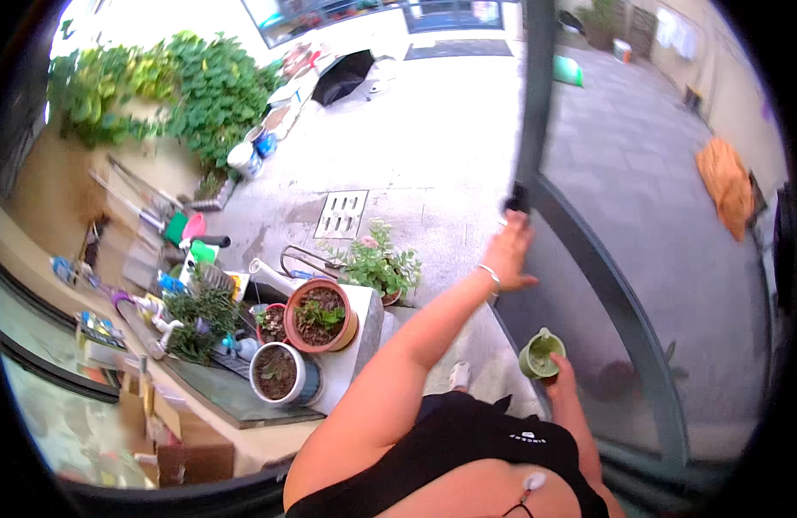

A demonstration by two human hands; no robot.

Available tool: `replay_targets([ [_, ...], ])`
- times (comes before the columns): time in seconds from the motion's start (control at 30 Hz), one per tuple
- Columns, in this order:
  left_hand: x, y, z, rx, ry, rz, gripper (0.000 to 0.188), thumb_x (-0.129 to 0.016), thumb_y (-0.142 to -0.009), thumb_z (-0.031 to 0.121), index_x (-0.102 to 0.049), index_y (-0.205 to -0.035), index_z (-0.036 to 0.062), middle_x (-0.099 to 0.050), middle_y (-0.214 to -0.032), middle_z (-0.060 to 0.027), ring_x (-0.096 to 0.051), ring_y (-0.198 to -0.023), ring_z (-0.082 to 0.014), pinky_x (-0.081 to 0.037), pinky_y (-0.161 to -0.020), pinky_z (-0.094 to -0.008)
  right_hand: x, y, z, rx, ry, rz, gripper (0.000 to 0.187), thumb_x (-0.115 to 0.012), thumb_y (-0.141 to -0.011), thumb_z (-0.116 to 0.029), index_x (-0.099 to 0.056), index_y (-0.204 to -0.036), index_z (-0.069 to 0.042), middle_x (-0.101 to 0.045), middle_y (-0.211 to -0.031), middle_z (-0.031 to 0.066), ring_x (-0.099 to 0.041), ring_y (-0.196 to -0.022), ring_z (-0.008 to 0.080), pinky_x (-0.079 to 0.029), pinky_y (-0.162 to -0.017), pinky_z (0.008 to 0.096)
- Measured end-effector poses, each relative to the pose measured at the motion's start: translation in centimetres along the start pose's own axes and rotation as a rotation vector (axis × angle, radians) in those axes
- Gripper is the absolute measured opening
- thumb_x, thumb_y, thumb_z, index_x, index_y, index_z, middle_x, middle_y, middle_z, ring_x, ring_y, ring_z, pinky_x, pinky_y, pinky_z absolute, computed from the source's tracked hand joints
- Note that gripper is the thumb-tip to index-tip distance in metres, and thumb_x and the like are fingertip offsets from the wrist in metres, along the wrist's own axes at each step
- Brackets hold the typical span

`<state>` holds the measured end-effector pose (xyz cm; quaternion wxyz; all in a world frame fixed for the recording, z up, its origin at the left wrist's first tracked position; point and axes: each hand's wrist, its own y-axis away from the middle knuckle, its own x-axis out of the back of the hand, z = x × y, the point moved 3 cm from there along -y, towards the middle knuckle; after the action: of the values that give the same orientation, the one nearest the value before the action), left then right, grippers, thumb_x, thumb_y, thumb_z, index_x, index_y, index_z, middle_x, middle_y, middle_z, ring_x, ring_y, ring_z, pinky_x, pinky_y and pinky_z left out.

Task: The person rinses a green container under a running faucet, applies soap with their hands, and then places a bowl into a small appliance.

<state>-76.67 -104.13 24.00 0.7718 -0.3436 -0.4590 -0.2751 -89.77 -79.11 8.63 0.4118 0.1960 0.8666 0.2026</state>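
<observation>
1. At 4 o'clock, the right hand (560,376) is clamped around a green cup (534,363) with a small spout, its open top facing up.
2. At 3 o'clock, the left hand (506,252) has its thumb spread apart from its fingers, the fingertips at the black handle (516,198) of a grey-framed glass door (607,255); I cannot tell whether they touch it. A bracelet (491,274) circles that wrist.
3. Toward 8 o'clock, a white pot (307,381) and a brown pot (350,328), both holding soil, stand side by side on a pale ledge (361,344).
4. Farther out, at 10 o'clock, a slotted drain cover (341,214) lies in the paving.
5. Well beyond, leafy vines (213,95) spread at 10 o'clock, and an open black umbrella (342,78) rests on the ground at 11 o'clock.
</observation>
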Motion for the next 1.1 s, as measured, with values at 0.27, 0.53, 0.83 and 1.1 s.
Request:
replay_targets([
  [0.27, -1.6, -16.0, -0.4, -0.222, 0.078, -0.311, 0.089, -0.055, -0.073, 0.065, -0.036, -0.137, 0.0065, -0.013, -0.15, -0.0161, 0.003, -0.14, -0.0322, -0.03, -0.099, -0.0491, -10.1, -23.3, -3.7, -0.025, -0.016, 0.002, 0.046, -0.059, -0.084, -0.031, -0.048, -0.121, -0.006, -0.055, -0.118, 0.0108, -0.057, -0.103, 0.0285, -0.047, -0.088, 0.0447],
  [0.53, -5.9, -25.8, -6.3, -0.671, 0.603, -0.316, 0.087, -0.054, -0.075, 0.063, -0.032, -0.139, 0.0083, -0.024, -0.146, -0.0163, -0.018, -0.137, -0.032, -0.037, -0.096, -0.0455, -12.5, -41.3, -12.5, 0.041, 0.016, 0.004, 0.049, -0.059, -0.082, -0.03, -0.047, -0.123, -0.006, -0.055, -0.118, 0.0109, -0.056, -0.104, 0.0284, -0.046, -0.088, 0.0446],
  [0.83, -2.0, -17.3, -51.8, 0.779, 0.259, -0.269, 0.056, -0.059, -0.08, 0.043, -0.052, -0.121, 0.0059, -0.056, -0.115, -0.0227, -0.052, -0.107, -0.039, -0.042, -0.091, -0.0421, -21.4, -64.8, -20.1, -0.026, -0.212, 0.331, 0.053, -0.058, -0.077, -0.024, -0.045, -0.126, -0.008, -0.049, -0.123, 0.0109, -0.05, -0.108, 0.0293, -0.044, -0.089, 0.045],
  [1.1, -4.2, 4.0, -72.3, 1.173, 0.037, -1.097, 0.055, -0.058, -0.077, 0.049, -0.061, -0.114, 0.0079, -0.055, -0.123, -0.0143, -0.053, -0.113, -0.0303, -0.042, -0.095, -0.0406, -31.8, -86.4, -24.4, 0.026, -0.237, 0.309, 0.05, -0.058, -0.076, -0.025, -0.047, -0.123, -0.011, -0.053, -0.119, 0.011, -0.054, -0.105, 0.0277, -0.045, -0.088, 0.0431],
])
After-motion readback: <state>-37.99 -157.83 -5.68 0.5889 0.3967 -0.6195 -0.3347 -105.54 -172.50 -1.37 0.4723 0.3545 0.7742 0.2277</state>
